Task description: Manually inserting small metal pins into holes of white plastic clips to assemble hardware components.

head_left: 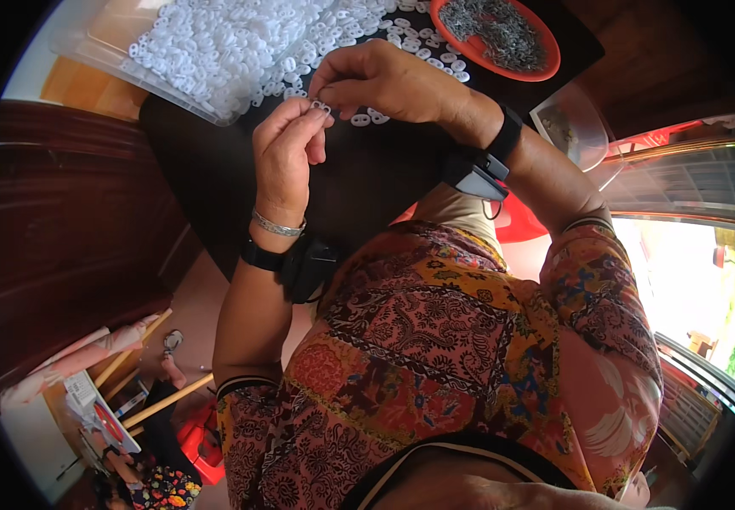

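Observation:
Above the dark table, my left hand is closed, its thumb and forefinger pinching a small white oval plastic piece with holes in it. My right hand meets it there, fingers bent together against the far side of the piece. What lies between those right fingertips is too small and covered to make out. Just beyond both hands, many like white plastic pieces are heaped and scattered. A few loose ones lie beneath my right hand.
A clear plastic bin holds part of the heap at the far left. An orange dish with many tiny metal parts stands far right. The dark table ends near my body. Behind on the left, another person sits low by a red stool.

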Motion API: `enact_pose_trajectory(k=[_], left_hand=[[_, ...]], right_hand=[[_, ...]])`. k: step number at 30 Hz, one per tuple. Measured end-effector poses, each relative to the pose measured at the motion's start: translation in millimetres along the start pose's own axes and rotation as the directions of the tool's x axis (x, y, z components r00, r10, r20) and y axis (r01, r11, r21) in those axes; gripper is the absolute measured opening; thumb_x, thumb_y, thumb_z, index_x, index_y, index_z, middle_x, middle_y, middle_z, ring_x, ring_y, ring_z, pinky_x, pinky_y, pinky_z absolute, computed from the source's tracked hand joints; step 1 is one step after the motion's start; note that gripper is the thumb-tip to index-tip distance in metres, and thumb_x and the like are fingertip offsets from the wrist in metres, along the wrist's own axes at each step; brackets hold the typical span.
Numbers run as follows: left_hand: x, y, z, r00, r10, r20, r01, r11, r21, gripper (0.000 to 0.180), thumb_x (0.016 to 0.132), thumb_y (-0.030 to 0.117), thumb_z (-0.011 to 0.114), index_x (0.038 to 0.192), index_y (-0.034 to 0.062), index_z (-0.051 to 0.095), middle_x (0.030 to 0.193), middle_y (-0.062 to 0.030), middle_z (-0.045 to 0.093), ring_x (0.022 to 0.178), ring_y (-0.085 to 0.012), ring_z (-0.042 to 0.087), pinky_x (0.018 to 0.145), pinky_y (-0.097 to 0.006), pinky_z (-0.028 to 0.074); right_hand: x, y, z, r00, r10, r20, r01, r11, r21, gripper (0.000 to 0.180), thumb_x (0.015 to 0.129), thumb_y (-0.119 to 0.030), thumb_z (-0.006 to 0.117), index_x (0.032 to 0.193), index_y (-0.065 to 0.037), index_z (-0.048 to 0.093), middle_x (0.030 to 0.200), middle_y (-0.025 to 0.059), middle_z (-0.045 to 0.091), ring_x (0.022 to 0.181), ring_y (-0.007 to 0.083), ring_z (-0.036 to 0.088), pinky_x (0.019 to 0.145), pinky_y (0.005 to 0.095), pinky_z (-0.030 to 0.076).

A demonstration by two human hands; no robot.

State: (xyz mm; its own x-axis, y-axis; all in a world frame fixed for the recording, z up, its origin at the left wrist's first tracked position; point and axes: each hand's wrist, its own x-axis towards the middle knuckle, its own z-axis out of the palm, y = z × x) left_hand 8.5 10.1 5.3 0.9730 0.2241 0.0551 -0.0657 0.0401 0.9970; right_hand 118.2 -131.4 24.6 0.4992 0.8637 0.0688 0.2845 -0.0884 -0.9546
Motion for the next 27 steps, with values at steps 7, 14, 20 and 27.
enact_pose_trajectory(k=[7,14,20,27], left_hand=[[2,6,-15,0.967,0.092,-0.237,-0.126,0.983,-0.132,0.017,0.084,0.014,0.053,0.074,0.0005,0.057,0.057,-0.0007,0.048,0.048,-0.0085,0.043,0.047,-0.021,0.032],[3,4,-25,0.956,0.104,-0.273,-0.131,0.988,-0.083,0.016,0.083,0.012,0.051,0.073,0.0002,0.056,0.056,-0.0014,0.047,0.048,-0.0094,0.043,0.047,-0.021,0.033],[5,6,-20,0.968,0.064,-0.242,-0.084,0.994,-0.076,0.016,0.083,0.012,0.051,0.073,0.0001,0.056,0.057,-0.0012,0.048,0.049,-0.0088,0.043,0.049,-0.021,0.032],[4,9,-17,0.978,0.059,-0.198,-0.042,0.995,0.087,0.015,0.082,0.011,0.052,0.073,0.0006,0.056,0.060,0.0007,0.048,0.052,-0.0058,0.041,0.050,-0.020,0.031]], right_hand=[[45,-7,-12,0.991,-0.108,0.075,0.103,0.993,0.060,0.018,0.088,-0.018,0.057,0.094,-0.001,0.060,0.079,-0.0021,0.058,0.072,0.0056,0.054,0.068,0.0214,0.046],[46,5,-1,0.976,-0.154,0.151,0.151,0.988,0.026,0.012,0.086,-0.011,0.056,0.092,-0.001,0.059,0.080,-0.0012,0.058,0.073,0.0065,0.053,0.068,0.0211,0.044],[48,16,-4,0.970,-0.225,0.094,0.216,0.972,0.096,0.015,0.083,-0.005,0.060,0.098,-0.001,0.060,0.082,0.0003,0.060,0.078,0.0061,0.056,0.072,0.0209,0.045],[42,8,-4,0.964,-0.241,0.112,0.226,0.966,0.128,0.017,0.082,-0.005,0.062,0.099,-0.002,0.062,0.086,0.0033,0.062,0.081,0.0125,0.060,0.074,0.0250,0.047]])
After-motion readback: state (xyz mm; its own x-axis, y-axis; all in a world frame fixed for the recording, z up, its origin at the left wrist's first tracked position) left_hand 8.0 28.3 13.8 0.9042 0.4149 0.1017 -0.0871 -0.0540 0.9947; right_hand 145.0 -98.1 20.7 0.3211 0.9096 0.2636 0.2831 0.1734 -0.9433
